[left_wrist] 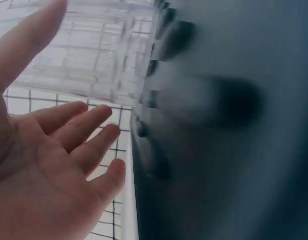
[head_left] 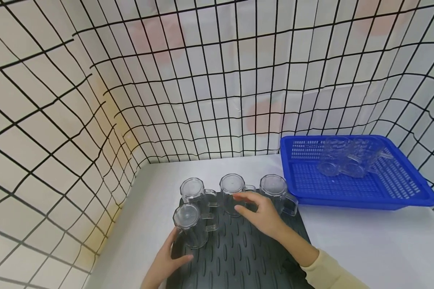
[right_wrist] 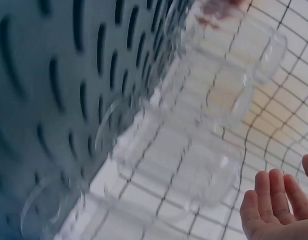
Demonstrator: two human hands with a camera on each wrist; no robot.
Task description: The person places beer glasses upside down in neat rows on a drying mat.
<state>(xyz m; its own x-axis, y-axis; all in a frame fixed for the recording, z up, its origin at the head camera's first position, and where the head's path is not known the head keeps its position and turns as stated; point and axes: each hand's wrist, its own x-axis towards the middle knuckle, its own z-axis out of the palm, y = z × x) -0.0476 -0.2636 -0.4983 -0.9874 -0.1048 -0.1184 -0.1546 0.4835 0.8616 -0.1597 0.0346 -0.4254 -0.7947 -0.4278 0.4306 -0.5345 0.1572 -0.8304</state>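
Note:
Several clear glass mugs stand bottom-up on a dark ridged mat (head_left: 231,257). My left hand (head_left: 168,257) is beside the front-left mug (head_left: 191,226), thumb and fingers spread; in the left wrist view its relaxed fingers (left_wrist: 89,135) are near that mug's lower end (left_wrist: 94,55). Over the mat, my right hand (head_left: 262,212) reaches in front of the back-middle mug (head_left: 232,184), thumb and fingers apart with nothing pinched between them. The back-left mug (head_left: 193,188) is just behind the front-left one. The back-right mug (head_left: 273,186) is partly hidden by the right hand.
A blue plastic basket (head_left: 347,202) stands at the right, behind the mat, with clear glass mugs (head_left: 354,166) at its back. Black wire grid panels (head_left: 220,96) backed by pale cloth enclose the white table (head_left: 126,237) at the back and sides.

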